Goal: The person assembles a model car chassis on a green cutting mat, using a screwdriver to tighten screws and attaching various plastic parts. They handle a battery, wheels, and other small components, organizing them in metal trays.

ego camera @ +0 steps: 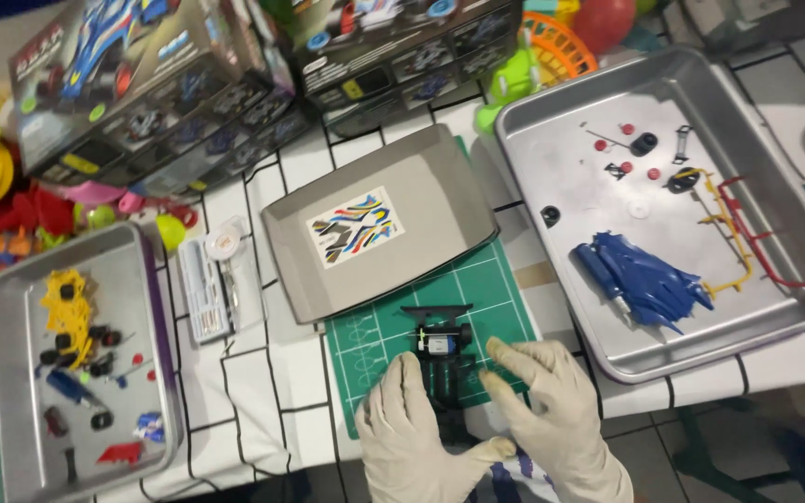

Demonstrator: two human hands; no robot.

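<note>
A black toy car chassis (442, 349) with a small silver and blue motor lies on a green cutting mat (486, 289). My left hand (414, 431) in a pale glove rests just left of the chassis, thumb up, fingers curled. My right hand (552, 401), also gloved, hovers at the chassis's right side with fingers spread toward it. Whether either hand touches the chassis is unclear; neither grips it.
A metal tray (794, 177) at right holds a blue car body (640, 277), yellow and red part frames and small wheels. A middle tray (421, 168) carries a sticker sheet (354, 226). A left tray (11, 391) holds loose parts. Two model car boxes (142, 84) stand behind.
</note>
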